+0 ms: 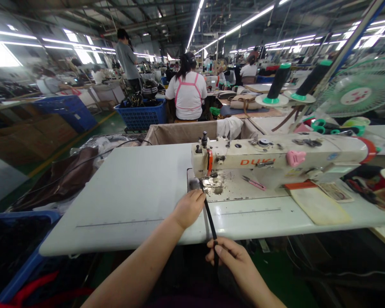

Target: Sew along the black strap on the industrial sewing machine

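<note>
A narrow black strip (211,219) runs from the needle area of a white sewing machine (237,158) down over the table's front edge. Close to the presser foot, my left hand (190,207) has its fingers closed on the strip's upper part. My right hand (229,256) pinches the same strip just below the table edge, thumb on top. Between the two hands the strip is stretched straight. Beyond my right hand, its lower end hangs into the dark.
Pink-handled snips (254,182) lie on the machine bed. A yellowish pad (321,205) is to the right. Black thread cones (279,83) and a fan (356,92) stand behind. A blue basket (141,116) and a seated person (188,92) are ahead.
</note>
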A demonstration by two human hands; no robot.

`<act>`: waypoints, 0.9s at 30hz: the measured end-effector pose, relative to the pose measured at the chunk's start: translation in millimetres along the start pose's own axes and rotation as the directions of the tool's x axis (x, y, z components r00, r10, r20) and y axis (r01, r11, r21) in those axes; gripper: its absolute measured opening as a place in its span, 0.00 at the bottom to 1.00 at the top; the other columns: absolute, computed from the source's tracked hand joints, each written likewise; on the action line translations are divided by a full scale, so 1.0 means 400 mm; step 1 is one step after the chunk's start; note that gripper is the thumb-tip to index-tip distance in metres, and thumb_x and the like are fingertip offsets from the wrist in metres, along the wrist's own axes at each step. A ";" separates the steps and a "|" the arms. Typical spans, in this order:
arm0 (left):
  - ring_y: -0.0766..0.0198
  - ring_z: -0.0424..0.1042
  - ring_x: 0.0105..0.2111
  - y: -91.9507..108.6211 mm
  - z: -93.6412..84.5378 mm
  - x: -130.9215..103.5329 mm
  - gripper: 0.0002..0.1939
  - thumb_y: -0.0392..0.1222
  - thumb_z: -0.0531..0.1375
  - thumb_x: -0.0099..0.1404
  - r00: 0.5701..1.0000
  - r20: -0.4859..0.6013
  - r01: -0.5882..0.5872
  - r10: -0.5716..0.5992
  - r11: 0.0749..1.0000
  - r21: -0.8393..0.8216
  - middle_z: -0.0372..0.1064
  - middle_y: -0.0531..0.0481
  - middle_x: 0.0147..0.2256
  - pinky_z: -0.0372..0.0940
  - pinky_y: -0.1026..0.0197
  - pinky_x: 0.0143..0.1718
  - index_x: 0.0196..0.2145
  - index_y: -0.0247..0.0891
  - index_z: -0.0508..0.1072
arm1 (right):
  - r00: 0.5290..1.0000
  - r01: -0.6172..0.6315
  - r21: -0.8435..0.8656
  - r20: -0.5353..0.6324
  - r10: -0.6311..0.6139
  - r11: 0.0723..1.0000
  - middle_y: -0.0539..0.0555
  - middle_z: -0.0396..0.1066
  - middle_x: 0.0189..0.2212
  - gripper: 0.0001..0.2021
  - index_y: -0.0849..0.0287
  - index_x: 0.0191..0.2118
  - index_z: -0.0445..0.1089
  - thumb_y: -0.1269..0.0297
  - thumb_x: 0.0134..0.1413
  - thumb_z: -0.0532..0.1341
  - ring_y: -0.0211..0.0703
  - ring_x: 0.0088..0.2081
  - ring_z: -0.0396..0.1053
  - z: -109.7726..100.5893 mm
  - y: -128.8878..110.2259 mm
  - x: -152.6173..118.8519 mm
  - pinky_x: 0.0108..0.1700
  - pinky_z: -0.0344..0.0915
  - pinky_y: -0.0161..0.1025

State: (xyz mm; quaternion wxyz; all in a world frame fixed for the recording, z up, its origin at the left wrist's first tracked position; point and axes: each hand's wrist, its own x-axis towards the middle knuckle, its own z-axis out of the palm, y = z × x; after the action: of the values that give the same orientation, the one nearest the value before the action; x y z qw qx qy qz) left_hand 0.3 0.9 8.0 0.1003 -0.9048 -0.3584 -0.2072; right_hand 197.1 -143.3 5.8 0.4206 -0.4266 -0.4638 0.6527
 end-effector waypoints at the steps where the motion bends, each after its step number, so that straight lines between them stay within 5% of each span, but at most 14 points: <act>1: 0.54 0.75 0.52 0.000 0.001 -0.001 0.09 0.33 0.52 0.75 1.000 -0.008 0.006 -0.006 1.000 -0.001 0.73 0.38 0.50 0.72 0.49 0.59 0.45 0.36 0.72 | 1.000 -0.019 0.012 0.015 0.019 1.000 0.56 0.78 0.30 0.24 0.58 0.41 0.79 0.39 0.60 0.65 0.46 0.33 0.71 0.001 0.003 0.000 0.39 0.67 0.41; 7: 0.54 0.75 0.52 -0.001 0.007 -0.003 0.10 0.34 0.51 0.76 0.999 -0.032 0.014 -0.013 1.000 0.008 0.73 0.38 0.50 0.71 0.49 0.59 0.46 0.35 0.72 | 0.998 0.025 -0.085 0.063 -0.020 0.996 0.55 0.78 0.28 0.25 0.58 0.32 0.80 0.39 0.63 0.63 0.44 0.33 0.69 -0.004 0.001 -0.005 0.39 0.63 0.40; 27: 0.53 0.74 0.52 -0.001 0.000 -0.001 0.09 0.33 0.53 0.75 1.000 -0.027 -0.014 0.014 1.000 0.025 0.73 0.37 0.50 0.71 0.50 0.60 0.45 0.33 0.73 | 0.996 0.032 -0.089 0.092 -0.024 0.996 0.55 0.77 0.28 0.27 0.59 0.31 0.80 0.37 0.63 0.62 0.46 0.34 0.71 -0.013 0.014 -0.011 0.40 0.63 0.40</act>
State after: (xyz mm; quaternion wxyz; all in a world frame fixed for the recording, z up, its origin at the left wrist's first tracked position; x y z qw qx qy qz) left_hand -0.1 0.9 8.0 0.1180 -0.9030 -0.3532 -0.2142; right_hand 202.5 -147.3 0.2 0.3884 -0.4087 -0.5173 0.6438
